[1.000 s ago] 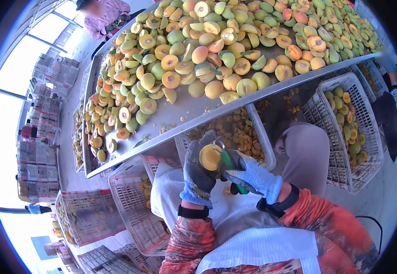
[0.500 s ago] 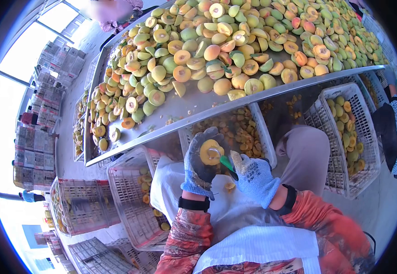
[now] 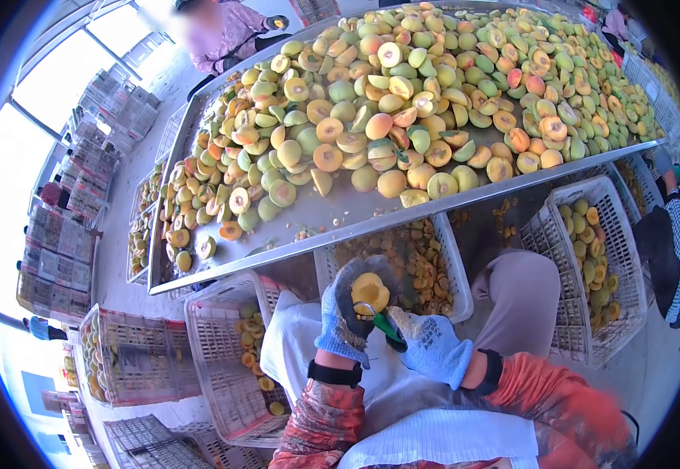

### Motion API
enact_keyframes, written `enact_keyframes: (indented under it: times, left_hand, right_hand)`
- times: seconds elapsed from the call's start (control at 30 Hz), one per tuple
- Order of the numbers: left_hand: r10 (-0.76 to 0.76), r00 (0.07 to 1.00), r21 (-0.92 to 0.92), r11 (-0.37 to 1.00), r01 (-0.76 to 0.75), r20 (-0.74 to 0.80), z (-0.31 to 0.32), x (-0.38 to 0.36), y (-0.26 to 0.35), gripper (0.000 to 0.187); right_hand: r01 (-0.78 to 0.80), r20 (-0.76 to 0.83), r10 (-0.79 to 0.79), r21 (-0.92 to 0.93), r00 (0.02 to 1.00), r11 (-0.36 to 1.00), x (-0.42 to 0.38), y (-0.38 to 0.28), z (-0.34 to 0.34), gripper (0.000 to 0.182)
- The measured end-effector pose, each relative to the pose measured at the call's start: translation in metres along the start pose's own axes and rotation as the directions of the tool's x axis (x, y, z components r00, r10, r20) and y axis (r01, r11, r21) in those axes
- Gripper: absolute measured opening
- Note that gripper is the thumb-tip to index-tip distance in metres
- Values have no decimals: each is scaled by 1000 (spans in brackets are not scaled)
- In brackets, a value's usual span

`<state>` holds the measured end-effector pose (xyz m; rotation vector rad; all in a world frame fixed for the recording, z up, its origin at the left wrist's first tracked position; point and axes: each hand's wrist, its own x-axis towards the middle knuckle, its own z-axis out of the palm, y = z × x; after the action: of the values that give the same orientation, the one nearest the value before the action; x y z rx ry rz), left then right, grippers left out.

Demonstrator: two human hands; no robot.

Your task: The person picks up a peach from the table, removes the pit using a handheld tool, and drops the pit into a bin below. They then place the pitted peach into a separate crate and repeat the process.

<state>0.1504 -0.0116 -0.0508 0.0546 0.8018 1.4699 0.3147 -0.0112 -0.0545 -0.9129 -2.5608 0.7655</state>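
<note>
My left hand (image 3: pixel 342 319), in a blue knit glove with a dark coated palm, is closed around a peach half (image 3: pixel 370 291). The cut face is turned up and shows a smooth hollow in the middle. My right hand (image 3: pixel 435 345), gloved alike, grips a pitting tool (image 3: pixel 387 331) with a green handle. The tool's metal ring touches the lower edge of the peach half. Both hands are above my lap, which a white apron (image 3: pixel 297 336) covers. Under the table's edge, just beyond my hands, stands a crate (image 3: pixel 459 270) of small orange-brown pieces.
A metal table (image 3: pixel 340 199) heaped with halved peaches (image 3: pixel 328 155) stretches ahead. Crates with peach halves stand at my left (image 3: pixel 218 363) and right (image 3: pixel 625 293). Stacked crates (image 3: pixel 58 238) line the far left. Another person (image 3: pixel 234 35) is across the table, holding a fruit.
The ring has moved from the middle of the peach half to its lower edge, and the hollow now shows. The view has tilted up, bringing more of the other person into sight.
</note>
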Motion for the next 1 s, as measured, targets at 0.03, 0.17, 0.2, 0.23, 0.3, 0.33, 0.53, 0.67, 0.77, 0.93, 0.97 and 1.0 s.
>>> enact_keyframes:
  times: [0.03,0.17,0.2,0.23,0.3,0.33,0.53,0.67,0.77,0.93,0.97,1.0]
  left_hand:
    - [30,999,-2,1000,-30,-29,4,-1,5,31]
    - [598,760,801,311,-511,253,-5,-28,52,20]
    - [589,807,607,630,-484,32,-12,-38,68,18]
    - [616,784,618,647,-447,-79,-41,-47,86,18]
    - [728,647,861,460,-217,-226,-101,-71,124,19]
    - [718,667,946,319,-59,-201,-163,-88,147,21]
    - [937,277,960,150,236,-214,-286,-249,322,24]
    - [975,130,983,183,-7,-180,-338,-232,434,25]
    - [943,137,918,328,-224,-303,-267,-108,414,32]
    - [876,468,857,324,-402,-111,-147,114,340,39]
    - [817,412,914,-371,-163,405,-47,154,293,42]
    - [732,422,843,-494,-212,535,-6,179,275,45]
  right_hand:
    - [-39,5,39,157,999,987,5,-1,-3,43]
    - [-10,-31,26,428,999,904,28,10,-27,40]
    - [21,-45,1,492,999,870,32,19,-36,40]
    - [6,-42,15,460,999,888,34,33,-45,41]
    - [-108,-5,118,352,993,930,32,51,-80,41]
    - [-102,-51,128,357,990,928,29,69,-89,41]
    - [-283,-102,334,340,937,897,24,139,-193,47]
    - [-455,-97,499,291,861,841,79,158,-234,45]
    - [-394,-276,434,191,858,899,132,193,-227,43]
    - [-303,-510,98,-337,855,892,252,214,-205,45]
    - [-242,-542,6,-365,840,899,277,217,-204,46]
    - [-178,-568,-85,-391,819,903,302,220,-203,48]
